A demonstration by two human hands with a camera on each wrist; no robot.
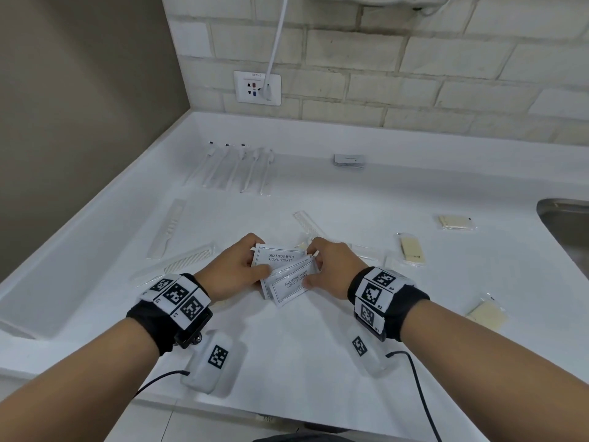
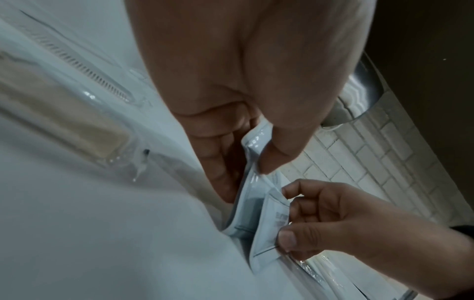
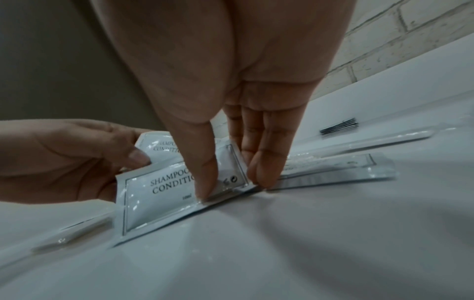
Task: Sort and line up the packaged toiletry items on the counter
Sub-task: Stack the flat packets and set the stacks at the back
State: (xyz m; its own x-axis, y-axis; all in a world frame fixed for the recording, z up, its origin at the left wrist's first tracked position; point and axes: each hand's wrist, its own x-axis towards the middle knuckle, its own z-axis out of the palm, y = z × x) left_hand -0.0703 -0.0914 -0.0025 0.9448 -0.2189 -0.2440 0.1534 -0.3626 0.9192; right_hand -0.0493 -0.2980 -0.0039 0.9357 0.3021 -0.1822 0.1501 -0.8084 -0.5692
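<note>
Three white sachets printed "Shampoo with Conditioner" are fanned out just above the middle of the white counter (image 1: 318,352). My left hand (image 1: 259,256) pinches the upper sachet (image 1: 280,257) and the stack's left side between thumb and fingers. My right hand (image 1: 310,266) pinches the right end of the lower sachet (image 1: 291,286). In the left wrist view my left hand (image 2: 247,180) nips the sachets' edge (image 2: 252,194). The right wrist view shows my right hand (image 3: 234,186) with its thumb on the front sachet (image 3: 159,205), whose lower edge touches the counter.
Wrapped toothbrushes (image 1: 236,169) lie in a row at the back, a stack of small sachets (image 1: 349,161) to their right. Wrapped combs (image 1: 167,228) (image 1: 188,260) (image 1: 307,221) and soap packets (image 1: 455,222) (image 1: 412,250) (image 1: 486,312) lie scattered. A steel sink (image 1: 567,218) is at the right edge.
</note>
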